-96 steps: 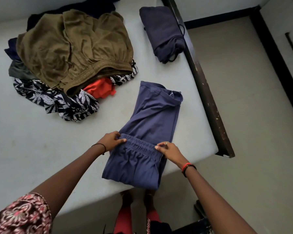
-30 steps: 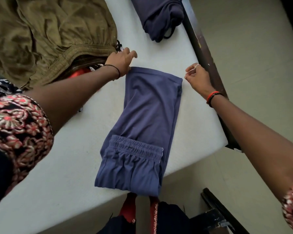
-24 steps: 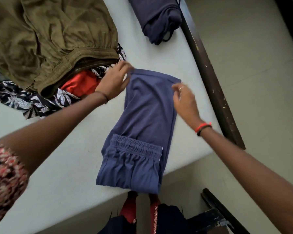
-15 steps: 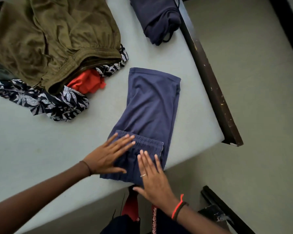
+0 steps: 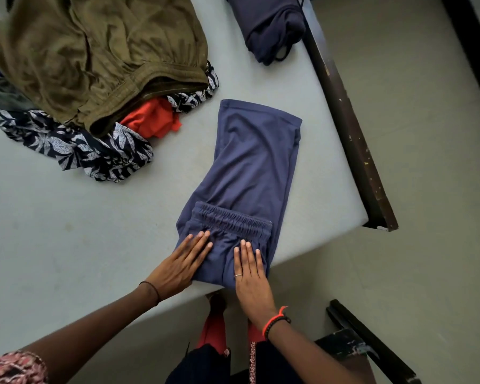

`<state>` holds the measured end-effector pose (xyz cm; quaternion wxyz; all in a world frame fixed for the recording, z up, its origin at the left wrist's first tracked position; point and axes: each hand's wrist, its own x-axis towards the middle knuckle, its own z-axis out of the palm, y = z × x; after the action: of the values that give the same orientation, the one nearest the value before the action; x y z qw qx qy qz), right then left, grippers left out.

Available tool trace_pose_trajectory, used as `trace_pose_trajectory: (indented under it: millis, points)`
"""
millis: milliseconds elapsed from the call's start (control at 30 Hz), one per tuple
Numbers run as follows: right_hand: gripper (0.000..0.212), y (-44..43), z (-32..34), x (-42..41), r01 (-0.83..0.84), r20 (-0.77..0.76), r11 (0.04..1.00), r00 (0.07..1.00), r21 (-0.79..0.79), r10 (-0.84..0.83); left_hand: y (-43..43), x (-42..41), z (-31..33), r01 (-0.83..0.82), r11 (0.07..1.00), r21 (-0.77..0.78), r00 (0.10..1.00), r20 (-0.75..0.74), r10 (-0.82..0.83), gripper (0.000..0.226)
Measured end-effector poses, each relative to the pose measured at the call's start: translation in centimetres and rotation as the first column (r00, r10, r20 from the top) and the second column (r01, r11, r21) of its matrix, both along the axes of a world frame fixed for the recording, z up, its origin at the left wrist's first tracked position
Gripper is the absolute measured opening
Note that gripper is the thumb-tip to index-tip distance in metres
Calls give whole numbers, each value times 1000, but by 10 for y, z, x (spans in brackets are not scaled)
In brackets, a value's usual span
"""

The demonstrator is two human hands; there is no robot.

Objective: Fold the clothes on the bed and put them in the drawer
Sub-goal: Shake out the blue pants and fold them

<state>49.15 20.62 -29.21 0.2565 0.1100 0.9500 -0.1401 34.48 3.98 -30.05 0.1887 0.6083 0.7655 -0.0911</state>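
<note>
At near edge of bed [image 5: 67,245]: blue trousers [image 5: 250,167], half-folded, waistband uppermost, lay flat. My left hand [image 5: 180,264] and my right hand [image 5: 251,275], fingers straight, pressed on near fold, grasping nothing. Unfolded clothes pile [image 5: 94,65] at far left; folded navy garment [image 5: 266,26] beyond.

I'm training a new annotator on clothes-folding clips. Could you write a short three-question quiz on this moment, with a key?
1. True or false: the left hand and right hand rest with straight fingers on the half-folded slate-blue elastic-waist trousers.
2. Within the unfolded pile, the olive-green crumpled garment lies: A on top; B at the bottom; C in the middle.
3. Short answer: which wrist wears the red and black bands?

Key: 1 true; 2 A; 3 right.
</note>
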Motion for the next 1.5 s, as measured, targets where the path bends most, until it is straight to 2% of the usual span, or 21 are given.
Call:
trace_pose_trajectory:
  millis: [133,300,400,433,500,567,700,833,900,967,1067,1100,1233,1267,1300,1333,1367,1400,1433,1467,1500]
  points:
    - [69,3,5,1,-24,14,1000,1000,-10,25,-10,-6,3,-92,994,-60,993,64,96,77]
    - [81,16,24,2,-71,133,992,988,-102,84,-16,-16,13,-51,995,-88,979,190,67,80]
    - [82,32,43,-6,-85,181,955,973,-284,141,-12,-34,33,24,988,-150,954,300,23,80]
    - [79,38,52,-11,-37,255,924,956,-381,144,-7,-38,43,44,980,-193,932,361,30,75]
    - [79,50,73,-26,112,386,829,913,-548,132,6,-53,67,28,928,-372,832,523,185,64]
    - [71,68,86,-43,273,467,740,882,-614,62,20,-73,86,-109,914,-390,722,601,342,52]
    - [15,112,93,-78,529,545,533,826,-660,-144,40,-107,91,-372,874,-312,536,697,477,55]
    - [26,153,79,-97,747,694,127,656,-652,-296,63,-129,72,-644,722,-254,307,778,548,40]
    - [45,170,64,-103,776,727,40,607,-630,-322,76,-133,61,-747,607,-271,181,795,579,29]
    - [54,179,50,-105,793,733,59,587,-607,-344,87,-134,52,-815,513,-269,119,788,604,20]
    - [35,186,33,-104,775,657,233,625,-588,-420,94,-136,35,-878,400,-261,85,740,668,22]
    - [34,188,28,-103,776,639,254,622,-577,-452,95,-137,30,-885,381,-269,81,716,694,22]
    - [29,188,22,-102,765,579,263,625,-588,-523,99,-133,15,-910,324,-260,105,611,785,29]
    - [27,185,22,-102,751,519,321,641,-577,-566,99,-131,17,-936,295,-191,120,613,781,33]
    - [28,180,22,-100,729,407,417,663,-543,-629,98,-129,22,-954,296,-46,205,621,756,36]
    - [29,174,23,-97,692,235,534,692,-486,-682,95,-126,27,-928,345,142,358,601,715,40]
    - [31,164,27,-92,626,12,655,727,-423,-687,92,-123,34,-843,445,303,537,535,652,45]
    - [36,151,32,-85,528,-202,771,762,-357,-616,88,-117,40,-712,578,400,702,449,553,54]
    - [47,136,36,-76,411,-366,867,789,-283,-493,85,-107,45,-544,716,437,837,349,423,65]
    - [63,121,38,-67,285,-453,937,821,-200,-347,82,-95,47,-351,832,429,933,234,273,76]
    - [80,107,40,-60,153,-462,983,867,-104,-184,79,-84,44,-166,909,381,984,122,128,83]
